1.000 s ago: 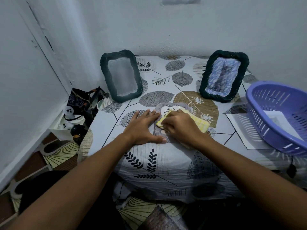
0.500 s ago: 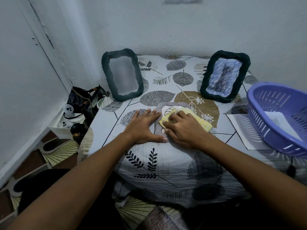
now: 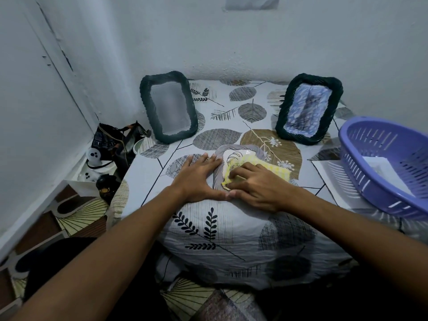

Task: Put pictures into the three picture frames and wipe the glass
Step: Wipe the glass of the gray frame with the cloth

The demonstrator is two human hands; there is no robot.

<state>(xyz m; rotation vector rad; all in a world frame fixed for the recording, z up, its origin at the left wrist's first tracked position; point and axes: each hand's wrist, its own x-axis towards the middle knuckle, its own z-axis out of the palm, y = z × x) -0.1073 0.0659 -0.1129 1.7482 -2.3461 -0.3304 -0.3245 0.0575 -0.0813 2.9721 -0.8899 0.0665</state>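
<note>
A grey wicker picture frame (image 3: 238,149) lies flat on the table in front of me, its glass partly hidden by my hands. My left hand (image 3: 199,177) rests flat on its left edge, fingers straight. My right hand (image 3: 254,184) presses a yellow cloth (image 3: 275,169) onto the glass with bent fingers. Two dark green wicker frames stand at the back: the left frame (image 3: 168,107) shows a grey blurred picture, the right frame (image 3: 308,108) holds a blue-patterned picture.
A purple plastic basket (image 3: 389,167) with a white sheet inside sits at the right on a paper sheet (image 3: 331,179). The leaf-patterned tablecloth (image 3: 217,230) drapes over the near edge. Bags and small toys (image 3: 108,156) crowd the floor corner at left. Walls close behind.
My right hand has slid the yellow cloth slightly left and toward me over the glass. The left hand has stayed in place on the frame's edge.
</note>
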